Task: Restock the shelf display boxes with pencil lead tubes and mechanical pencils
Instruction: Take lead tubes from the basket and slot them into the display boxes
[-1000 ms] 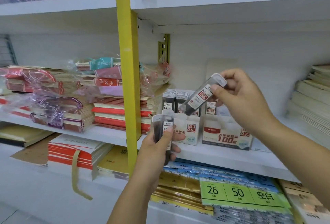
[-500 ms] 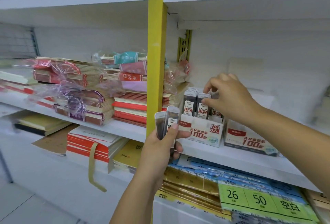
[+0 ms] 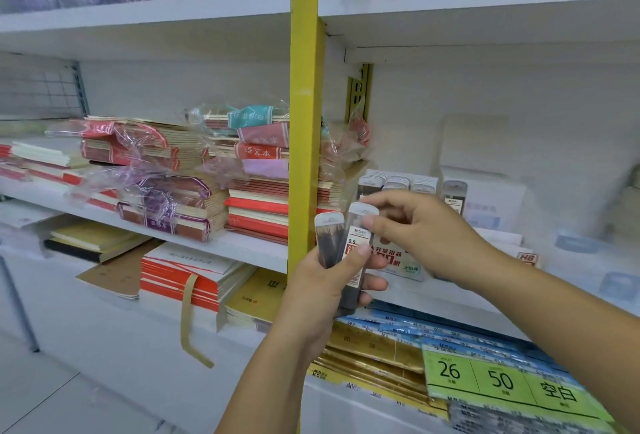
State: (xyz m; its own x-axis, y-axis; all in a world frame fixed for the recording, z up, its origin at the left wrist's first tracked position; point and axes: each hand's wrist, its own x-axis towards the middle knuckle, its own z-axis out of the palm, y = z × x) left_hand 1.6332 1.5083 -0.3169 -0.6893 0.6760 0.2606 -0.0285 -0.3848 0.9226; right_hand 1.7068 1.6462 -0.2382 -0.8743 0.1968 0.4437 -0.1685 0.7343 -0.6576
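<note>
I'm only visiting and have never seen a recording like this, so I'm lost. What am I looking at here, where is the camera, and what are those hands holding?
There is no machine here. These are a person's two bare hands, filmed by a single wide-angle camera worn on the head and looking forward and down, which is why the arms come in from the bottom of the picture.

The left hand grips two lead tubes, small dark tubes with pale caps. The right hand reaches across and seems to pinch the top of the taller tube.

Behind them, on the white shelf, stands a display box with more tubes upright in it. To the left, past the yellow post, lie stacks of notebooks. Lower down sits a green tag marked 26 and 50.
</note>
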